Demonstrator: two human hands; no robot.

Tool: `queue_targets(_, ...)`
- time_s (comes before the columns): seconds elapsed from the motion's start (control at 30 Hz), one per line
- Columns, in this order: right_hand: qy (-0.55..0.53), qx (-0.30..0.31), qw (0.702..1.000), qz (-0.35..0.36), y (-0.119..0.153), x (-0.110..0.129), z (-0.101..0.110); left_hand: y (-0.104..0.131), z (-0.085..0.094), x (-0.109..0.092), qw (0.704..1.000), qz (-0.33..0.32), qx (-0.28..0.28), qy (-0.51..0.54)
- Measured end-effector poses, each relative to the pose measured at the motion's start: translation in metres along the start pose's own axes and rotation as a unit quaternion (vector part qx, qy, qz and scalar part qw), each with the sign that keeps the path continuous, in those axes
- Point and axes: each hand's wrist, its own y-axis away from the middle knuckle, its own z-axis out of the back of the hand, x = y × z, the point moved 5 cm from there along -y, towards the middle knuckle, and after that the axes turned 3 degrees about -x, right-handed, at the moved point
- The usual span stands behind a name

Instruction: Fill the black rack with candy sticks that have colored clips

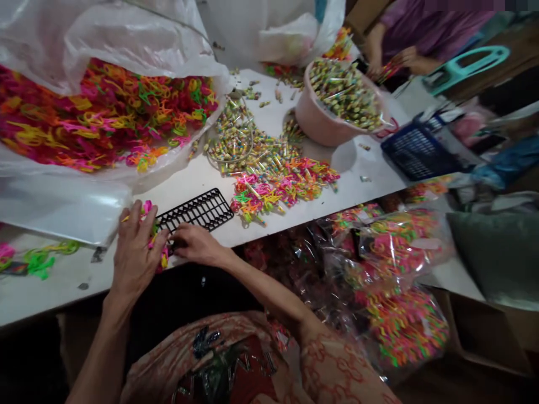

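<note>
A black plastic grid tray (202, 210) lies on the white table (345, 185) near its front edge. My left hand (133, 252) rests at the tray's left end, fingers curled over a few pink and yellow plastic pieces (147, 209). My right hand (197, 244) lies on the tray's near edge beside it, fingers bent on the grid; what its fingertips pinch is hidden. Beyond the tray lies a heap of assembled colourful candy sticks (280, 188) and a pile of wrapped candies (240, 140).
A big clear bag of neon plastic pieces (101, 112) fills the left. A pink bowl of candies (337, 106) stands at the back, another person's hands (391, 62) behind it. A blue basket (416, 148) sits right. Filled clear bags (396, 269) hang below the table edge.
</note>
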Motion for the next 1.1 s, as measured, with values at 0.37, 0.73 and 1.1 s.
queue_targets(0.37,0.204,-0.07,0.917,-0.337,0.103,-0.118,0.095,-0.014,0.01,-0.007,0.994,-0.041,-0.013,-0.101)
queue_targets(0.73,-0.383,-0.224,0.888,-0.119,0.022,-0.076,0.027,-0.014,-0.001,0.001,0.998,-0.032,-0.003,-0.053)
queue_targets(1.1,-0.267,-0.212,0.936,-0.085,-0.037,-0.042,0.021,-0.015,0.0,0.002,0.999,-0.01,-0.011,-0.052)
